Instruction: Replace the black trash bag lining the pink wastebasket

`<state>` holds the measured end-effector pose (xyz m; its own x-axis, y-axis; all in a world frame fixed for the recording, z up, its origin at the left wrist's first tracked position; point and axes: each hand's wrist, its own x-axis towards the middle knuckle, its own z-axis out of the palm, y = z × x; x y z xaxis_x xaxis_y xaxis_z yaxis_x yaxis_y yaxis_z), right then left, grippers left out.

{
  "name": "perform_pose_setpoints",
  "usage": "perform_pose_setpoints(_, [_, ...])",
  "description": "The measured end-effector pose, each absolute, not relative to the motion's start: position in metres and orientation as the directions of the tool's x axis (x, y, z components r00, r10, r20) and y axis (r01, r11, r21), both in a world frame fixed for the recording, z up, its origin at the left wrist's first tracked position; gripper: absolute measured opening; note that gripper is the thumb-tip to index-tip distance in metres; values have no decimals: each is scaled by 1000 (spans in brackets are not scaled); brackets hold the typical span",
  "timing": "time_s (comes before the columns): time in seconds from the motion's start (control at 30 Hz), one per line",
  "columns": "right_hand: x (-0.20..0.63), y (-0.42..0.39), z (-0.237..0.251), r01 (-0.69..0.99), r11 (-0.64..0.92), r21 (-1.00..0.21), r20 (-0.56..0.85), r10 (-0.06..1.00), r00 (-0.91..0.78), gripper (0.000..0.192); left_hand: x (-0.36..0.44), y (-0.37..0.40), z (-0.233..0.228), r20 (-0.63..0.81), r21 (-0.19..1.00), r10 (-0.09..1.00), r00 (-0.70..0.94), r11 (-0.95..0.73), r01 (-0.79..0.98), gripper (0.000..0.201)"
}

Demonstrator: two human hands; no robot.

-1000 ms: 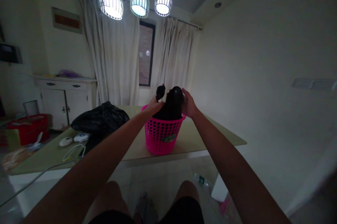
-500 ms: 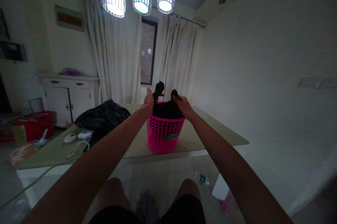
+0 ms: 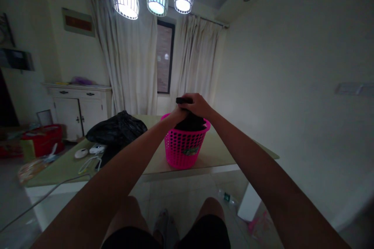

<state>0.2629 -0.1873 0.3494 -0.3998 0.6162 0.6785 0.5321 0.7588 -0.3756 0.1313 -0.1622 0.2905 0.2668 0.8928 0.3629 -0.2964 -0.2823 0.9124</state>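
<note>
A pink perforated plastic basket (image 3: 184, 149) stands upright near the front edge of the table. Inside it is a black plastic bag (image 3: 193, 123), its top gathered up above the rim. My right hand (image 3: 197, 104) is closed on the bag's gathered top, with a black end poking out to the left of the fingers. Just below and to the left, my left hand (image 3: 179, 115) is closed around the bag too, its fingers partly hidden. Both hands are together over the basket's mouth.
On the green-topped table (image 3: 217, 149), a large black plastic bag (image 3: 118, 128) lies to the left. Beside it are a white round object (image 3: 81, 153), a small white device (image 3: 97, 148) and a cable (image 3: 62, 181). A plastic bottle (image 3: 226, 196) lies on the floor.
My hands were apart, each holding one black end of the bag. They have come together, the right hand moving left over the left one, and the two ends are gathered.
</note>
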Motion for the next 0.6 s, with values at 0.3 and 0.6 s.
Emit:
perform_pose_setpoints(0.3, [295,-222,356,741,628,-237,453,746,-488,52,121,-140,295,112,967,971,211,-57,-249,12])
perform_pose_setpoints(0.6, [292,-237,371,811,462,359,376,724,-579,16,115,-148,292,102,973,955,278,-38,-227,22])
